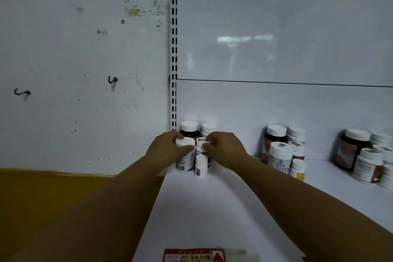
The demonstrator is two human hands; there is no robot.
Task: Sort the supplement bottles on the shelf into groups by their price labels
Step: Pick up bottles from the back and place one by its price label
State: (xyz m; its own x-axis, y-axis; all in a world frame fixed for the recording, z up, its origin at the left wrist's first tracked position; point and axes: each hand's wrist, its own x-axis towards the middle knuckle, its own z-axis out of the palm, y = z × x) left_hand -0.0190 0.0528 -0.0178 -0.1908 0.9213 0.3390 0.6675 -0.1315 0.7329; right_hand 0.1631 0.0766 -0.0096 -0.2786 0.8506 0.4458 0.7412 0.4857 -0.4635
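Note:
On the white shelf (212, 208) a cluster of supplement bottles stands in the back left corner. My left hand (164, 149) grips a white-capped white bottle (185, 160) at the cluster's left. My right hand (225, 148) pinches the cap of a smaller bottle (201, 147) just to its right. A tiny white bottle (201, 166) stands in front of them. Two more bottles, a dark one (189, 130) and a white one (209, 128), stand behind against the back panel.
A second group of bottles (284, 151) stands mid-shelf at the back, and a third group (365, 157) at the far right. A red-and-white price label (193, 256) sits on the shelf's front edge. A slotted upright (173, 49) and a stained wall with hooks lie to the left.

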